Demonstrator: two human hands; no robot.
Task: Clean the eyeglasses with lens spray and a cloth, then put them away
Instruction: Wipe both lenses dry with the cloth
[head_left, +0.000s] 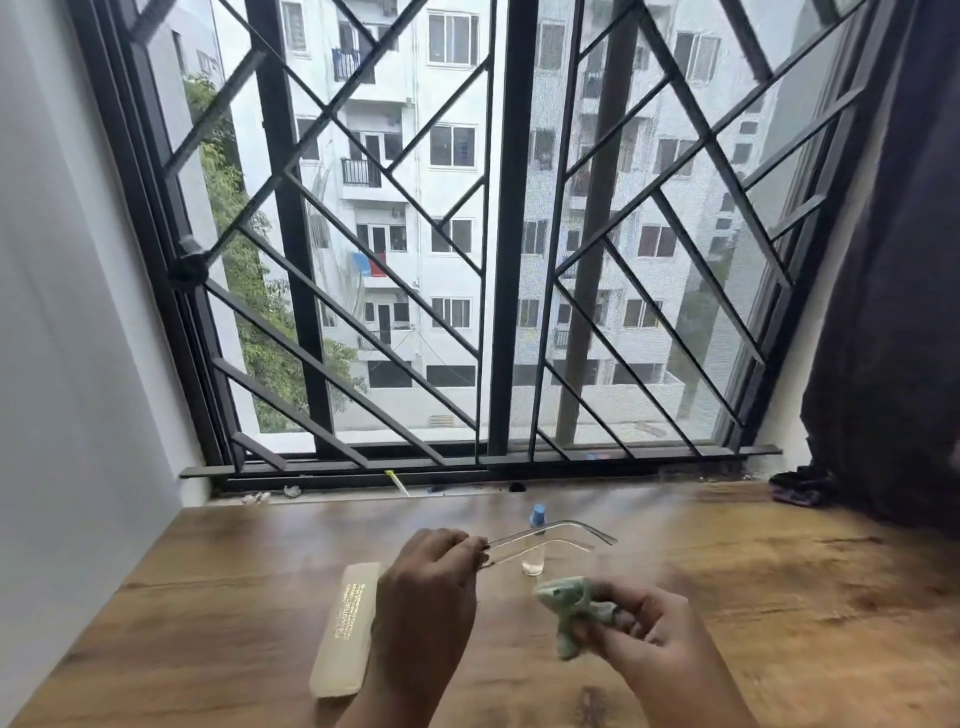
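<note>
My left hand (428, 582) holds the clear-framed eyeglasses (561, 540) by the front, their two temples stretching right above the table. My right hand (644, 621) grips a bunched pale green cloth (569, 610), just right of and below the glasses, not touching them. A small clear spray bottle (535, 556) with a blue cap stands upright behind the temples. A long beige glasses case (348, 623) with gold lettering lies flat to the left of my left hand. The lenses are hidden behind my left hand.
A wooden table (779, 597) runs up to a barred window (493, 260). A dark curtain (883, 312) hangs at the right with a dark bundle of cloth (800, 486) at its foot. Small scraps lie along the sill (400, 483). A white wall stands at the left.
</note>
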